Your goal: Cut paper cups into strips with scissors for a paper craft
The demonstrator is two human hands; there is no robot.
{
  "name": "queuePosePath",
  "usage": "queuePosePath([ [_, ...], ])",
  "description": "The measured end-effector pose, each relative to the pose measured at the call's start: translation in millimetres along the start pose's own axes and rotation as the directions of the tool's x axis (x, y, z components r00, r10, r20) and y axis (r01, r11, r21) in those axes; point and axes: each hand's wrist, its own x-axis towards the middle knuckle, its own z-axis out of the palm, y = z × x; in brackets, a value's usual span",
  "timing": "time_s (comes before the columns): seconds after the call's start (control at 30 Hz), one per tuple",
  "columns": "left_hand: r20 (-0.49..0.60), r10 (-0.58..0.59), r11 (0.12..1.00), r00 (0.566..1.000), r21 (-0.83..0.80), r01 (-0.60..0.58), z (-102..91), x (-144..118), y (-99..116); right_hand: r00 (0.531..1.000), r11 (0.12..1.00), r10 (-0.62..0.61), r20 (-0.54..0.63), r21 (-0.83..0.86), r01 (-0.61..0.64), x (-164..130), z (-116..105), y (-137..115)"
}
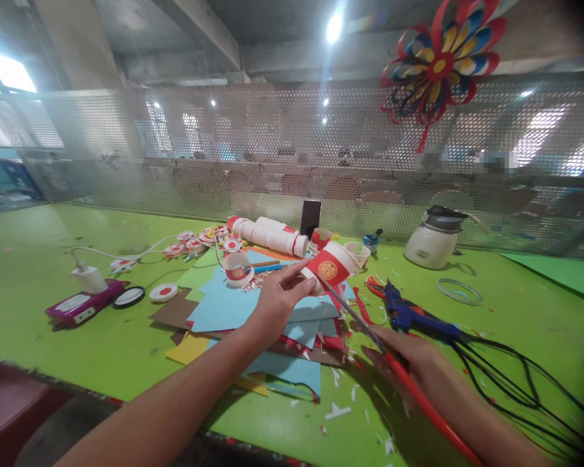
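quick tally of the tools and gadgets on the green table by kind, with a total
scissors, in the right hand: 1
blue glue gun: 1
white cooker pot: 1
white plug adapter: 1
pink device: 1
total: 5
The left hand holds a red paper cup.

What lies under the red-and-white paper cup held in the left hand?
Under the paper cup held by the left hand lie blue paper sheets, with brown and yellow sheets beneath them. The green table under the stack is covered.

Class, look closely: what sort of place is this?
Probably a craft workshop: a green worktable strewn with coloured paper sheets, a blue glue gun, and a paper pinwheel hung on a perforated screen.
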Motion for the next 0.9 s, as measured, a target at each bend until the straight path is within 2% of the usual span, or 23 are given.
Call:
queuePosePath([
  [0.23,-0.008,-0.03,0.998,1.0,-0.052,0.03,1.5,0.0,1.7,1.0,1.0,0.013,-0.012,-0.01,-0.013,-2.0,0.7,-2.0],
  [0.5,-0.033,0.01,1.0,0.999,0.006,-0.01,3.2,-0.4,-6.5,1.0,0.999,-0.007,-0.027,-0.051,0.005,3.1,7.3,16.2],
  [0.77,-0.037,0.002,0.999,0.999,0.047,0.0,4.8,-1.8,-7.6,0.999,0.999,0.018,-0.028,-0.038,-0.019,-0.9,4.2,7.6],
  [0.9,-0.029,-0.019,1.0,0.999,-0.016,0.018,6.3,-2.8,-3.8,0.998,0.999,0.026,-0.048,-0.047,-0.029,-2.7,3.5,5.0],
])
